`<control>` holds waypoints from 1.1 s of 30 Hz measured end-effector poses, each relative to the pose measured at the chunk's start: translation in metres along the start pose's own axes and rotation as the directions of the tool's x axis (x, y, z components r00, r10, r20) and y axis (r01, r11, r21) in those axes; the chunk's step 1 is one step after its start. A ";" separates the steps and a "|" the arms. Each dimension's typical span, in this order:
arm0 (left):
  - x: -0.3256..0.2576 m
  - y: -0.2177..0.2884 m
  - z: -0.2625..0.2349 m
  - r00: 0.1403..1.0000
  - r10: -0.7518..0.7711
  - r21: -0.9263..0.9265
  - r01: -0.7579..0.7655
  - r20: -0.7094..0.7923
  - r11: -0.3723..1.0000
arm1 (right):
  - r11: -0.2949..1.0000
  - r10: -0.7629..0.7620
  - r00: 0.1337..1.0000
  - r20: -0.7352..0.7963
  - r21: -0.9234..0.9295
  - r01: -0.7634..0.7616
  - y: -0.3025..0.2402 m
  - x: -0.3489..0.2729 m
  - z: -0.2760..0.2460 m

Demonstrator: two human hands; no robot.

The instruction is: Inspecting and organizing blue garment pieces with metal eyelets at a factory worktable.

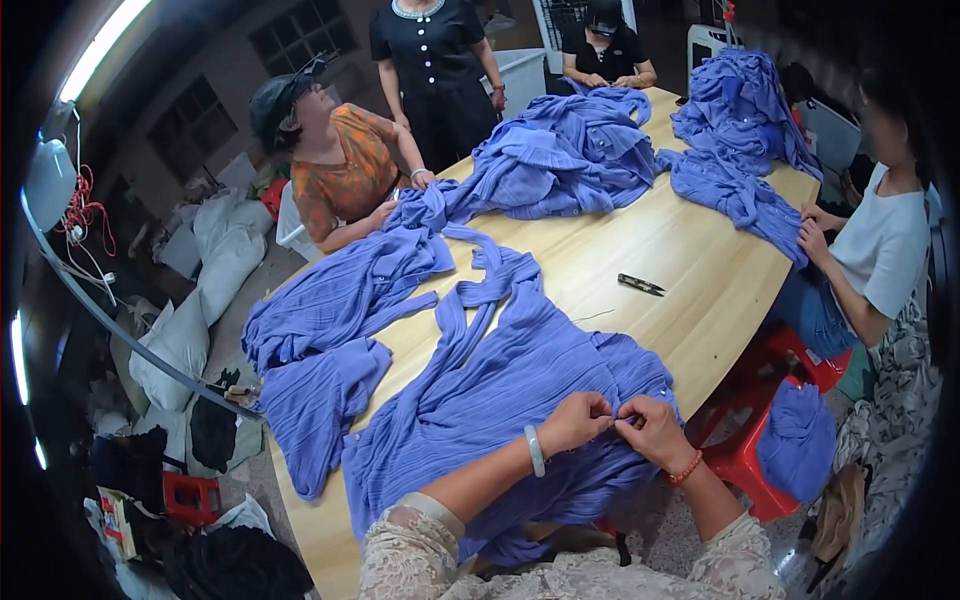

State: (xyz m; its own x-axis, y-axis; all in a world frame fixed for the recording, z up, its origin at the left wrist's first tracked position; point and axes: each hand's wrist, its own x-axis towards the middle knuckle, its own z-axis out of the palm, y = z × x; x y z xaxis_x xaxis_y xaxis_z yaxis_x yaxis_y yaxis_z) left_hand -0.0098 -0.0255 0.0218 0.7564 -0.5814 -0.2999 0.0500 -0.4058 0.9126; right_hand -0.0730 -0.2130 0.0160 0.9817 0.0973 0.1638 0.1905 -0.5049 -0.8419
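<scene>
A blue-violet ribbed garment (500, 380) lies spread on the wooden table (660, 250) in front of me. My left hand (578, 418), with a pale bangle at the wrist, and my right hand (650, 428), with an orange bead bracelet, meet at the garment's near right edge. Both pinch a small bit of its fabric between the fingertips. Small black thread snips (640, 285) lie on the bare wood beyond my hands.
More blue-violet garments lie in heaps at the left (340, 300), the far middle (570, 150) and the far right (735, 110). Several other people sit or stand around the table. Red stools (745, 455) stand at the right. White sacks (200, 290) lie on the floor at the left.
</scene>
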 end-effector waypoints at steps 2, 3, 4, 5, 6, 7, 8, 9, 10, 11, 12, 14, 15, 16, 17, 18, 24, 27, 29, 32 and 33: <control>0.004 -0.002 -0.002 1.000 -0.008 -0.022 0.007 -0.029 1.000 | 0.999 0.015 1.000 0.016 0.050 -0.016 0.000 0.001 -0.002; 0.005 -0.004 -0.002 0.999 -0.004 -0.021 0.003 -0.034 1.000 | 0.994 0.029 0.999 0.034 0.103 -0.032 -0.001 0.002 -0.002; 0.007 -0.007 -0.001 0.998 0.029 0.015 -0.028 -0.051 1.000 | 0.994 0.022 0.999 0.034 0.102 -0.025 -0.003 0.005 -0.003; 0.009 -0.011 0.000 0.996 0.062 0.052 -0.059 -0.069 0.997 | 0.994 0.016 0.999 0.047 0.106 -0.021 -0.006 0.007 -0.005; 0.012 -0.012 0.002 0.994 0.081 0.072 -0.076 -0.074 0.995 | 0.994 0.015 0.998 0.056 0.109 -0.021 -0.007 0.007 -0.007; 0.011 -0.013 0.003 0.993 0.086 0.074 -0.081 -0.076 0.994 | 0.994 0.011 0.999 0.053 0.107 -0.017 -0.008 0.006 -0.008; 0.010 -0.013 0.004 0.998 0.051 0.020 -0.050 -0.038 0.999 | 0.995 0.021 0.999 0.050 0.096 -0.026 -0.008 0.003 -0.009; 0.008 -0.011 0.003 1.000 0.019 -0.029 -0.019 -0.001 0.999 | 0.996 0.026 0.999 0.046 0.086 -0.030 -0.007 0.003 -0.008; 0.011 -0.023 0.006 0.999 0.031 -0.072 -0.031 0.011 0.997 | 0.996 0.018 1.000 0.022 0.086 -0.019 -0.005 0.001 -0.006; 0.013 -0.027 0.004 0.999 0.038 -0.066 -0.037 0.004 0.997 | 0.996 0.007 1.000 0.019 0.086 -0.009 -0.005 0.003 -0.004; 0.010 -0.033 0.009 0.996 0.087 -0.053 -0.088 -0.015 0.995 | 0.997 0.019 1.000 0.020 0.074 -0.020 -0.004 -0.001 -0.002; 0.012 -0.045 0.015 0.993 0.100 -0.104 -0.107 -0.064 0.989 | 0.996 0.038 0.999 0.024 0.074 -0.040 -0.005 -0.005 0.000; 0.009 -0.035 0.017 0.998 0.052 -0.104 -0.055 -0.029 0.993 | 0.997 0.035 0.999 -0.001 0.072 -0.034 -0.002 -0.009 -0.002; 0.002 -0.022 0.014 1.000 -0.004 -0.105 0.003 -0.010 0.994 | 0.998 0.028 1.000 0.006 0.063 -0.029 -0.004 -0.011 -0.005; -0.001 -0.018 0.015 1.000 -0.013 -0.101 0.011 -0.017 0.995 | 0.987 0.100 0.994 0.046 0.124 -0.105 -0.008 -0.014 -0.008; 0.003 -0.020 0.017 0.998 0.057 -0.109 -0.061 -0.038 0.992 | 0.966 0.153 0.983 0.099 0.195 -0.170 -0.008 -0.013 -0.012; 0.003 -0.017 0.005 0.994 0.059 -0.119 -0.070 -0.097 0.990 | 0.981 0.100 0.991 0.092 0.155 -0.113 0.014 -0.005 -0.009; 0.001 -0.003 0.000 0.998 -0.013 -0.158 0.003 -0.062 0.987 | 0.999 -0.009 0.999 -0.030 -0.046 0.008 -0.004 -0.006 -0.013; 0.008 -0.005 0.004 0.995 0.002 -0.246 -0.025 -0.095 0.969 | 0.996 0.047 0.997 -0.067 -0.073 -0.052 0.001 0.002 -0.016; 0.008 -0.011 0.002 0.999 -0.011 -0.213 0.001 -0.046 0.977 | 0.997 0.065 0.996 -0.061 -0.025 -0.067 0.000 -0.003 -0.018; 0.005 -0.012 0.005 0.999 -0.009 -0.215 -0.002 -0.046 0.977 | 0.998 0.058 0.998 -0.033 0.023 -0.057 0.003 -0.008 -0.016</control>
State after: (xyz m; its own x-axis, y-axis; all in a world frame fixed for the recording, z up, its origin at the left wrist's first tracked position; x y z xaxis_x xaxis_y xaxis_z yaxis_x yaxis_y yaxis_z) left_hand -0.0100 -0.0271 0.0084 0.7850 -0.5450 -0.2946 0.1879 -0.2437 0.9515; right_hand -0.0799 -0.2286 0.0207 0.9905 0.0398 0.1314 0.1340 -0.4895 -0.8617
